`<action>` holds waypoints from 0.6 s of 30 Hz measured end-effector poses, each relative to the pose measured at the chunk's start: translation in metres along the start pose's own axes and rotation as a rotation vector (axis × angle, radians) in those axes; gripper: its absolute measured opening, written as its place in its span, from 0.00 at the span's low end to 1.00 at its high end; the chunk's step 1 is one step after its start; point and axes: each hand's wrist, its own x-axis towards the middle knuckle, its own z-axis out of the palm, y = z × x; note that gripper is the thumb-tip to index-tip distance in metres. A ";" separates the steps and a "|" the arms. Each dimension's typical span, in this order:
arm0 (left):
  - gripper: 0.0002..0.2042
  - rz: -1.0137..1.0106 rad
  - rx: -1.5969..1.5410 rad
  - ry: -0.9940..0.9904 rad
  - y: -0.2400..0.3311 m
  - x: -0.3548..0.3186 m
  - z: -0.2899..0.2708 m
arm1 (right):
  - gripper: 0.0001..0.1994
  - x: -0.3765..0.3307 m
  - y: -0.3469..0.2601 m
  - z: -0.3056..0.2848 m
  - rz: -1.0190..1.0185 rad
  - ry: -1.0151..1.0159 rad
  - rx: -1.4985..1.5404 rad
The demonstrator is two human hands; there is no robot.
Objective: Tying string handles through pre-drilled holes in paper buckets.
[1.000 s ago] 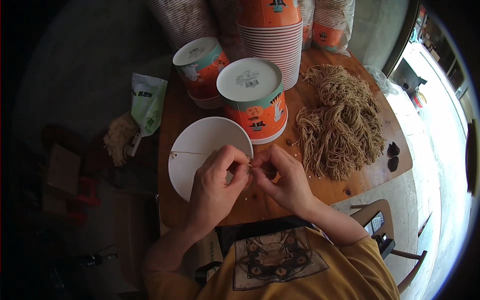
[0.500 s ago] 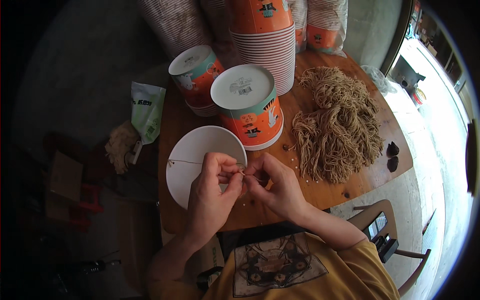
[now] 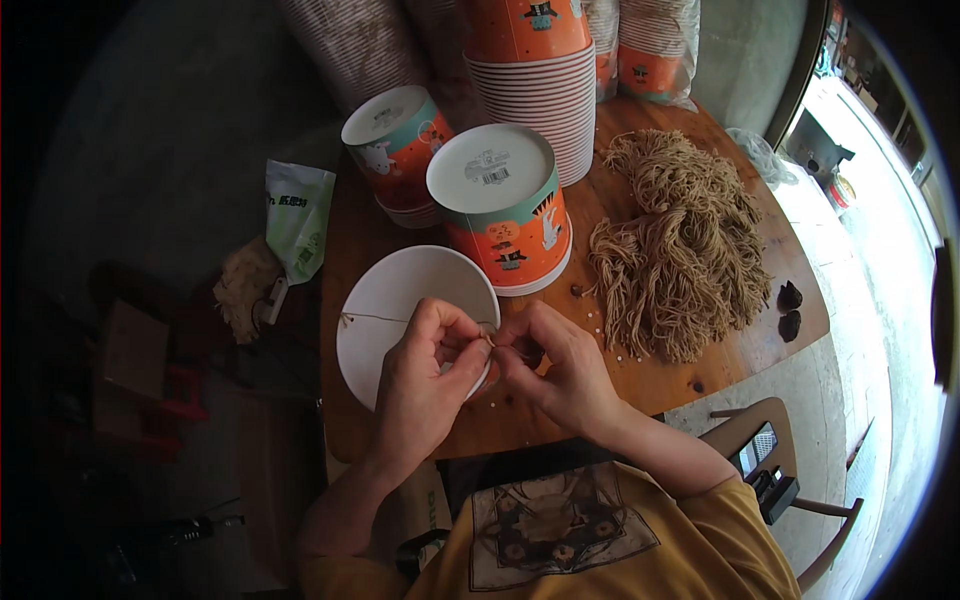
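Observation:
A white paper bucket lies with its open mouth toward me at the table's near left. A thin tan cord crosses the mouth from a knot at the left side of the bucket to the right rim. There, my left hand pinches the cord between thumb and forefinger. My right hand meets it fingertip to fingertip, closed in a pinch on the cord's end. The fingers partly hide the cord where they meet, so whether a knot is there cannot be told.
Upside-down orange paper buckets stand behind, beside a tall bucket stack. A heap of tan cords covers the table's right. Two small dark objects lie near the right edge. A green-and-white pouch stands left; a chair holds a phone.
The whole view has shifted slightly, moving the scene a little up and right. My hands remain at the bucket's right rim, with only a small change in the fingers.

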 end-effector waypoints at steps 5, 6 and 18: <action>0.04 -0.009 0.028 0.020 0.007 0.000 0.001 | 0.07 0.002 -0.002 0.001 -0.003 0.014 -0.028; 0.04 -0.011 0.027 0.022 0.006 0.000 0.001 | 0.07 0.002 -0.002 0.002 -0.003 0.012 -0.027; 0.05 0.052 0.133 0.017 0.010 -0.001 0.003 | 0.06 0.002 0.002 0.000 -0.046 0.017 -0.047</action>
